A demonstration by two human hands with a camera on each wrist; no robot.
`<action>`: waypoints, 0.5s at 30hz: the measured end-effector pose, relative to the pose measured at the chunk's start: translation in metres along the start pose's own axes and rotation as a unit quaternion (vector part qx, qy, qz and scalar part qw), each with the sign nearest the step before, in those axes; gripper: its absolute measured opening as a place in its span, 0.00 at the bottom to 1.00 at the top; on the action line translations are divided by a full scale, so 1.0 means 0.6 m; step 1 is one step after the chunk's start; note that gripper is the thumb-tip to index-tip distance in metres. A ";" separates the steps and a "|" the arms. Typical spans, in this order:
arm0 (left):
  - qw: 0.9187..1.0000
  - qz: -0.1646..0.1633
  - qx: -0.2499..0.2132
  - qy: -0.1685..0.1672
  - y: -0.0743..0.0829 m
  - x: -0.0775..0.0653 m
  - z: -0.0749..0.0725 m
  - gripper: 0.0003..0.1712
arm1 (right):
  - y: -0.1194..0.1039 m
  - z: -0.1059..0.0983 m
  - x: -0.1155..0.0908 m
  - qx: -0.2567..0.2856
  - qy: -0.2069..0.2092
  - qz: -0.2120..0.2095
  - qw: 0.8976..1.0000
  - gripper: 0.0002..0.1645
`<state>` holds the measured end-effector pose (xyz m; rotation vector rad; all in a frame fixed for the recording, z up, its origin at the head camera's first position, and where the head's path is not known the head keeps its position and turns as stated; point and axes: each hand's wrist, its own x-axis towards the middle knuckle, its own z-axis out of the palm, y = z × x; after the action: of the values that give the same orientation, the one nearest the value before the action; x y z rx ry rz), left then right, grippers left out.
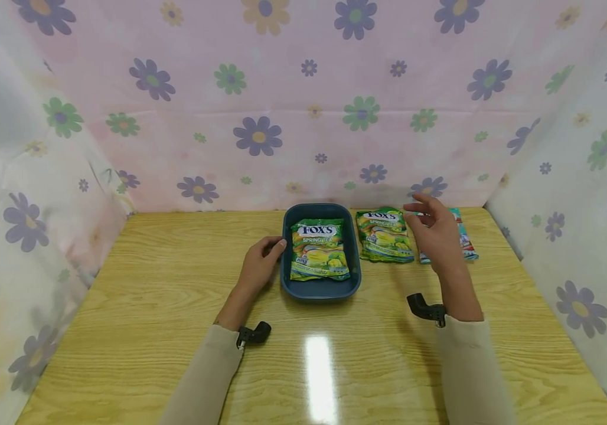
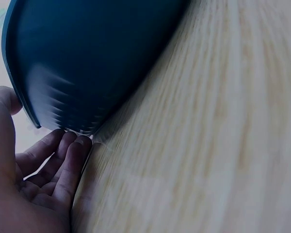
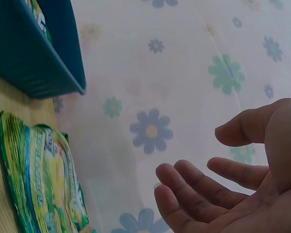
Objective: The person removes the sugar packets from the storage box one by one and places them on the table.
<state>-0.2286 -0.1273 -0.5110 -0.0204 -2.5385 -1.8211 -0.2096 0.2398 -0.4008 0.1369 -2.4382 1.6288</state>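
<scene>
A dark blue rectangular tub [image 1: 320,290] holds a green Fox's Spring Tea candy bag [image 1: 318,251] lying face up. My left hand [image 1: 258,260] grips the tub's left side. In the left wrist view its thumb [image 2: 9,99] lies at the rim and its curled fingertips meet the outer wall. My right hand [image 1: 435,233] is raised over the bags on the right, its fingers loosely bent and holding nothing. Beside the tub lies another green Spring Tea bag [image 1: 383,239], seemingly stacked on more. A blue and red bag [image 1: 465,239] is partly hidden under the right hand.
The wooden table [image 1: 176,342] runs back to a flowered cloth [image 1: 293,118], which also hangs along both sides. The tub and bags stand close to the back cloth. Small black wrist devices [image 1: 254,334] are worn on both arms.
</scene>
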 end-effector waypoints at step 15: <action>1.000 0.004 -0.001 0.001 -0.003 0.002 0.000 0.27 | -0.024 0.067 -0.005 0.033 -0.094 -0.003 0.995 0.31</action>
<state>-0.2299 -0.1278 -0.5128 -0.0297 -2.5323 -1.8194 -0.2086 0.1968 -0.4034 0.3207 -2.5148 1.7691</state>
